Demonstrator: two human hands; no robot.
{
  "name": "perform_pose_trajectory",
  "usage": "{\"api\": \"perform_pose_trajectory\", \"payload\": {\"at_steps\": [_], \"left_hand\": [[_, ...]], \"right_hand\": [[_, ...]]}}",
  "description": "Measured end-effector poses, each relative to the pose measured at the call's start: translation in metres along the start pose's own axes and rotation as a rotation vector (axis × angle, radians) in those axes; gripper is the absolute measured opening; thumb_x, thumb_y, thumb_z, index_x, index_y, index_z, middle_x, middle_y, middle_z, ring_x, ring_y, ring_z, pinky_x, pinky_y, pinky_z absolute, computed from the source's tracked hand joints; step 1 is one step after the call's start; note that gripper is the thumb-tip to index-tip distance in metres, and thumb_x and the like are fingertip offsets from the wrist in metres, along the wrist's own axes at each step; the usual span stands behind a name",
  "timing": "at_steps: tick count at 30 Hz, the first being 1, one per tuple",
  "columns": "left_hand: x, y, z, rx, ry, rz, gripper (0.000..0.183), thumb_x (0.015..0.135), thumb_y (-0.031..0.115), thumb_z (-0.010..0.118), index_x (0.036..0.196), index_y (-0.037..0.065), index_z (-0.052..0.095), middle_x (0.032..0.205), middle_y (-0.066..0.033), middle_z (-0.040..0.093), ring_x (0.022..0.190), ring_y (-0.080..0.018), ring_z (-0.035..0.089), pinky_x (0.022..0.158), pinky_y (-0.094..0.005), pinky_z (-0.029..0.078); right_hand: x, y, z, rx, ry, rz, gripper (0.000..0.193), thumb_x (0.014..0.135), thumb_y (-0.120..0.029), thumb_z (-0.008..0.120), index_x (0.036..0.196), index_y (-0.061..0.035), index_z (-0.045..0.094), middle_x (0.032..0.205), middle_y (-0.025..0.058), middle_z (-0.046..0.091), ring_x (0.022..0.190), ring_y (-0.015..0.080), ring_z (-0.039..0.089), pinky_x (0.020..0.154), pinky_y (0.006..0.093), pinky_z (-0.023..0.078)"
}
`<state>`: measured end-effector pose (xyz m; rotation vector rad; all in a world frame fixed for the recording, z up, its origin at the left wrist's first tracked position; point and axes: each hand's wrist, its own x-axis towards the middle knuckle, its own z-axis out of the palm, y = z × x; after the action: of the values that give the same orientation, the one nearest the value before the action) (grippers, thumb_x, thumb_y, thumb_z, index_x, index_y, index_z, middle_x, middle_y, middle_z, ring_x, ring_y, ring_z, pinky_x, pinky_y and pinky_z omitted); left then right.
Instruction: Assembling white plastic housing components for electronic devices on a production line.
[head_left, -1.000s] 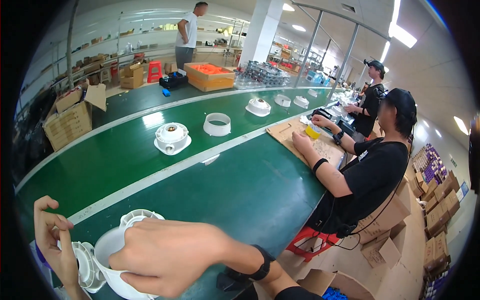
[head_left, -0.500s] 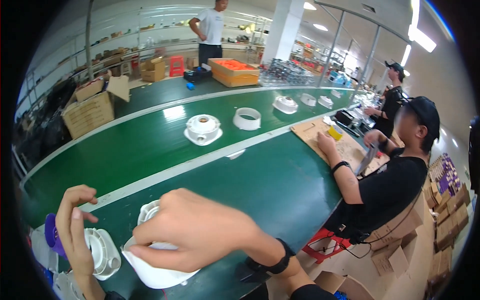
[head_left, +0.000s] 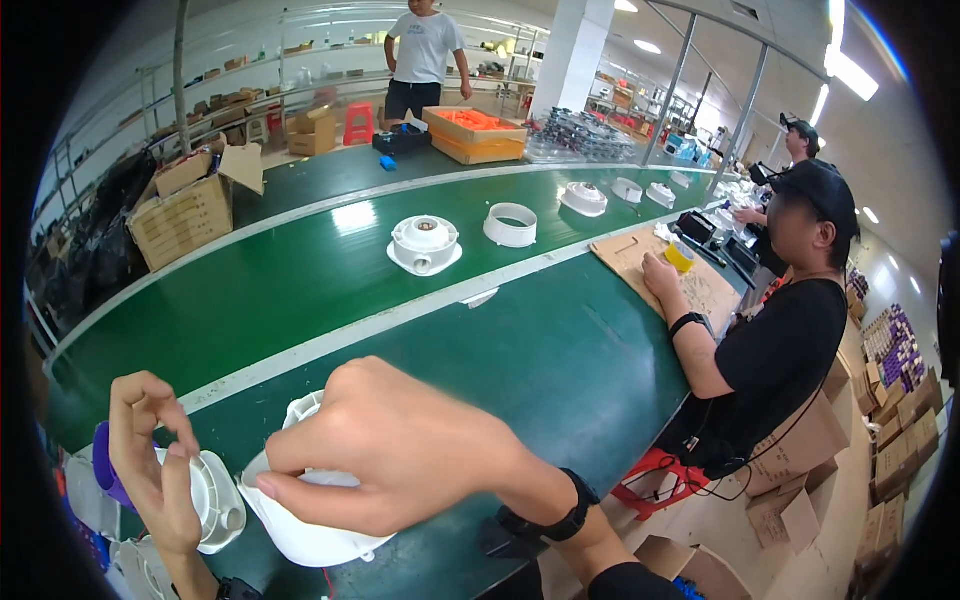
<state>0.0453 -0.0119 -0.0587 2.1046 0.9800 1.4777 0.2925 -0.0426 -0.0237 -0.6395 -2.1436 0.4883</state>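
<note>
My right hand (head_left: 390,450) is closed at the near edge of the table, thumb and fingers pinched at the rim of a white plastic shell (head_left: 310,535). Its palm and fingertips are partly hidden. Behind that hand, a white ribbed round housing (head_left: 303,408) shows only in part. My left hand (head_left: 155,465) is raised at the left with loosely curled fingers, and nothing shows in it. Just beside it, another white round housing (head_left: 215,500) with a side spout lies on the table. A purple round part (head_left: 108,465) is partly covered by the left hand.
A green conveyor belt (head_left: 300,270) runs beyond the table, carrying a white housing (head_left: 424,245), a white ring (head_left: 510,225) and more white parts. At the right, a co-worker (head_left: 780,320) sits by a wooden board (head_left: 640,262) with yellow tape (head_left: 679,257). Cardboard boxes stand around.
The fingers of my left hand have curled in toward the thumb. My right hand stays at the white shell. The view has shifted slightly, and the standing person's arm now hangs down.
</note>
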Motion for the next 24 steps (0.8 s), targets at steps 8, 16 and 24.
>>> {"api": "perform_pose_trajectory", "payload": {"at_steps": [8, 16, 24], "left_hand": [[0.0, 0.007, 0.024, -0.316, 0.01, -0.179, 0.086, 0.084, 0.061, 0.055, 0.141, 0.001, 0.033, 0.125, -0.0203, 0.055, 0.117, -0.0264, 0.054, 0.098, -0.0375, 0.039], [-0.002, 0.028, 0.008, -0.512, -0.057, -0.288, 0.117, 0.062, 0.053, 0.085, 0.146, -0.001, 0.026, 0.116, -0.0161, 0.06, 0.099, -0.0224, 0.064, 0.086, -0.0287, 0.052], [0.001, 0.04, 0.01, -0.138, -0.241, 0.182, 0.105, 0.061, 0.024, 0.091, 0.145, -0.001, 0.033, 0.148, -0.0212, 0.041, 0.137, -0.0303, 0.042, 0.113, -0.0388, 0.032]], "right_hand": [[0.005, 0.002, 0.011, 0.043, 0.354, -0.014, 0.018, 0.086, -0.012, 0.064, 0.073, -0.0008, 0.063, 0.054, 0.0143, 0.055, 0.046, 0.0321, 0.056, 0.044, 0.035, 0.041], [0.009, 0.005, 0.022, 0.016, 0.221, -0.145, 0.017, 0.087, -0.018, 0.07, 0.077, -0.0071, 0.062, 0.057, 0.009, 0.059, 0.049, 0.0263, 0.061, 0.044, 0.0353, 0.046], [0.0, -0.028, 0.0, 0.07, -0.052, 0.066, 0.014, 0.083, -0.01, 0.071, 0.091, -0.0006, 0.064, 0.065, 0.011, 0.064, 0.056, 0.0257, 0.066, 0.051, 0.0306, 0.048]]}}
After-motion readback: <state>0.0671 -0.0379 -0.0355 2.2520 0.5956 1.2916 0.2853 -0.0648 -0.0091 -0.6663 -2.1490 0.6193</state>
